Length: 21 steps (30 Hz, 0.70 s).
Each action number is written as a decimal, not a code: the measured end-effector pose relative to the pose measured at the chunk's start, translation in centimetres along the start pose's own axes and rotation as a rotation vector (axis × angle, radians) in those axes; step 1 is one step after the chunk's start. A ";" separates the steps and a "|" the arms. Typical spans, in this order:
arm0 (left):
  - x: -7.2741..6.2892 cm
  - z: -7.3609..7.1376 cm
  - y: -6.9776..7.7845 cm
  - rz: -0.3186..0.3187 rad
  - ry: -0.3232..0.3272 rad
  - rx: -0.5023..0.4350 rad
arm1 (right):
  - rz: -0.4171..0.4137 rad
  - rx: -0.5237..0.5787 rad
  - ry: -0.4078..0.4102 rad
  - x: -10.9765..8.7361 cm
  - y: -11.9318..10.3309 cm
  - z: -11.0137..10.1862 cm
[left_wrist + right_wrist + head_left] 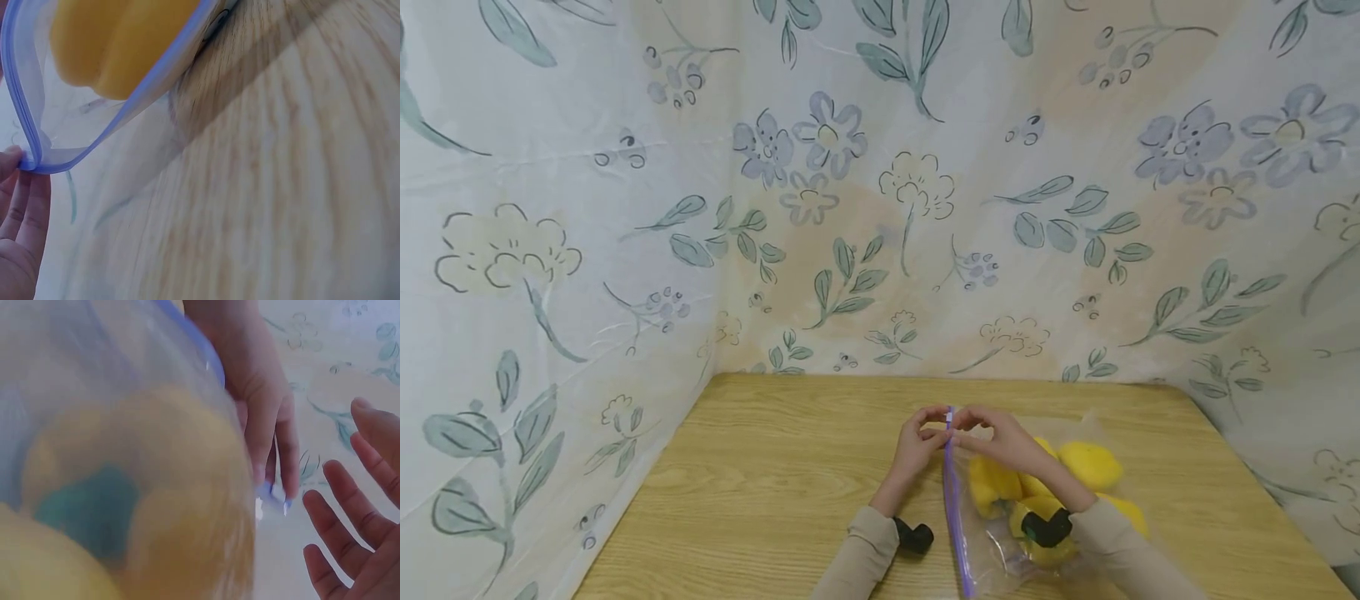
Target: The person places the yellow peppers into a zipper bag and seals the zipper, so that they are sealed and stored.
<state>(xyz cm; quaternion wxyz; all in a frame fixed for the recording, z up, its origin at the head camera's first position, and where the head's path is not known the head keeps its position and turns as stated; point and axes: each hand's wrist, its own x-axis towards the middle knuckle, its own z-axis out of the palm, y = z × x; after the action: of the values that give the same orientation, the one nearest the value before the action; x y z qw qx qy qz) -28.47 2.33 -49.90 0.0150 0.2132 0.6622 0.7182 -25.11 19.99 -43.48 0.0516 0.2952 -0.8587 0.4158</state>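
A clear zip bag (958, 533) with a purple zip edge lies on the table, its mouth facing left. Several yellow bell peppers (1090, 465) are inside; a green stem (94, 515) shows through the plastic in the right wrist view. My left hand (917, 446) pinches the far end of the zip edge, by the white slider (949, 417). The left wrist view shows the bag's mouth gaping above that pinch, with a pepper (119, 47) behind it. My right hand (1000, 437) is beside the slider; in the right wrist view its fingers (340, 528) are spread, holding nothing.
The wooden table (760, 483) extends left of the bag. Floral cloth (880, 250) hangs behind the table and along both sides. A dark wrist camera (913, 537) sits at the left wrist, and another camera (1047, 528) at the right wrist overlaps the peppers.
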 end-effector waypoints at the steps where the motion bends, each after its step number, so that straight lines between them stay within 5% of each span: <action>1: 0.0 0.0 0.1 0.001 0.001 0.003 | 0.002 0.001 0.002 0.2 0.5 0.0; 8: -0.1 0.0 0.2 0.018 0.002 0.016 | -0.053 -0.012 0.025 1.3 2.5 -0.5; 21: -0.1 0.2 0.3 0.007 0.026 0.018 | -0.137 -0.018 -0.070 3.1 4.1 -1.5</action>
<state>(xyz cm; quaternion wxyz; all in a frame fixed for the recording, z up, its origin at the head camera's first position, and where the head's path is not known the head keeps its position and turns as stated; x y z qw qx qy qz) -28.25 2.43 -49.59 0.0019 0.2062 0.6679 0.7151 -30.11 21.62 -44.29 0.0527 0.3671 -0.8414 0.3930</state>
